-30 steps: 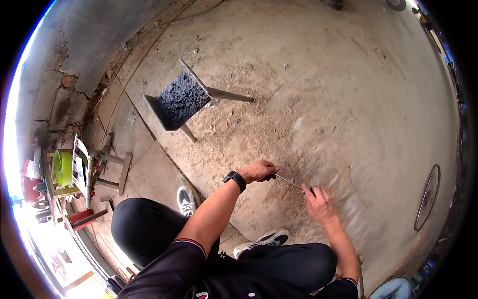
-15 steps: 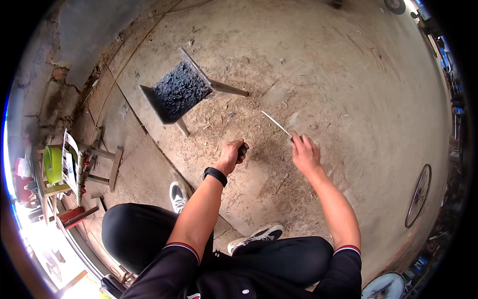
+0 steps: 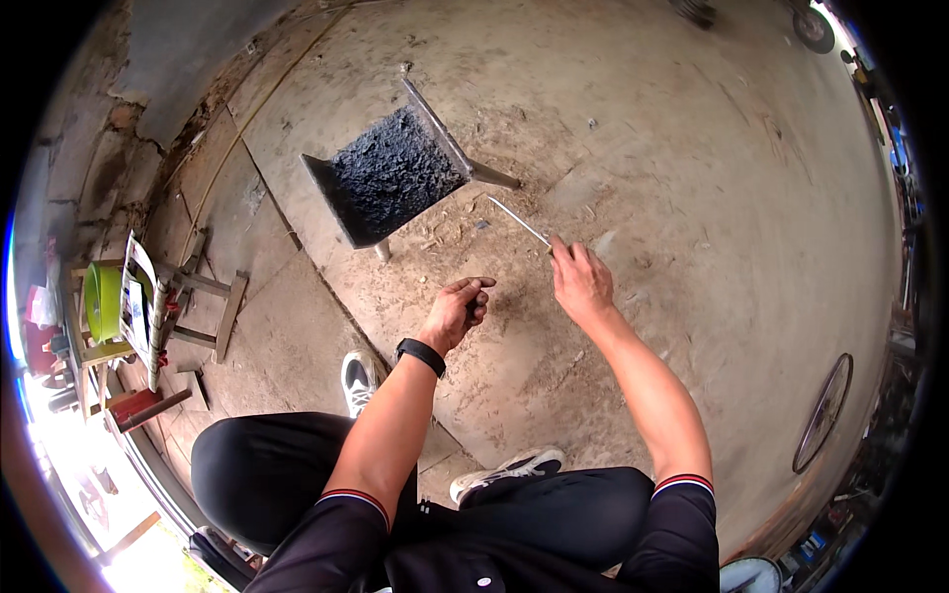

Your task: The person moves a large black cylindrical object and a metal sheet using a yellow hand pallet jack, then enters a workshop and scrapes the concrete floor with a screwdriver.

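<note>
A thin-bladed knife point(image 3: 518, 219) is in my right hand point(image 3: 583, 282), its pale blade pointing away and to the left. The fingers wrap round its handle and mostly hide it. My left hand point(image 3: 461, 308), with a black band on the wrist, is to the left of it. Its index finger points to the right and the other fingers curl in; a small dark thing may be in them, but I cannot make it out. Beyond both hands stands a low stool-like stand point(image 3: 420, 117) with raised sides and a rough, lumpy black top point(image 3: 393, 176). Neither hand touches it.
Shavings and crumbs point(image 3: 524, 282) litter the concrete floor. On the left are a wooden frame point(image 3: 229, 318), a green basin point(image 3: 102, 301) and a red object point(image 3: 136, 407). A bicycle wheel rim point(image 3: 823, 413) lies at the right. My shoes point(image 3: 504, 472) rest near the hands.
My right hand and the knife have moved left and slightly away from me. The left index finger has stretched out from a fist. The view has shifted, so the stand appears farther right.
</note>
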The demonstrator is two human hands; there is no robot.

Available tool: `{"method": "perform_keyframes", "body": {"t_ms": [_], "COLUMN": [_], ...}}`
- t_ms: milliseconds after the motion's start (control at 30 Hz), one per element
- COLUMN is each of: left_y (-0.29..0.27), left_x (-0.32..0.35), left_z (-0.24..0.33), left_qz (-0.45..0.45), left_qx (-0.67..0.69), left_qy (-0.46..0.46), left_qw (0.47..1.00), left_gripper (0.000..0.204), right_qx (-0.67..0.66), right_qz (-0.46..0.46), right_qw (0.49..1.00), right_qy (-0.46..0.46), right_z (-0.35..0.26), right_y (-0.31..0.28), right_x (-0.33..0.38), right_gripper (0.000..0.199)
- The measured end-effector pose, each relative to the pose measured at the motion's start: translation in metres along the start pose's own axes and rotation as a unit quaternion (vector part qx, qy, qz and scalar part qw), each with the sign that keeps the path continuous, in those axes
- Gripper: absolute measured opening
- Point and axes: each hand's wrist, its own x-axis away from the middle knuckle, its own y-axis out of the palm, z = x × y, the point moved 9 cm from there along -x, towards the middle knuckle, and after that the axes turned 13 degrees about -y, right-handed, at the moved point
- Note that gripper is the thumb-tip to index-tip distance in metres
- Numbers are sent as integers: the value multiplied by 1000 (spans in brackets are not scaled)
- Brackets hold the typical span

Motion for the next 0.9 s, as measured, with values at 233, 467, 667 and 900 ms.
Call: {"method": "perform_keyframes", "body": {"t_ms": [233,467,667,900], "left_y": [-3,0,17,19], "left_x": [-1,-4,-13,-25], "left_z": [1,3,-2,11], "left_qz": [10,0,-22,11], "left_qx": [12,36,42,43], "left_qy": [5,13,9,0], "left_qw": [1000,999,999,999], "left_gripper": [24,28,30,51], "right_qx": [26,17,36,-24], "right_qz": [-31,12,11,25], "right_qw": [999,999,998,999], "right_qy": [-8,30,47,-19], "right_z": [-5,19,35,5], "right_y": [7,-5,-4,-38], "right_x": [-15,46,59,79], "right_gripper": [45,41,40,41]}}
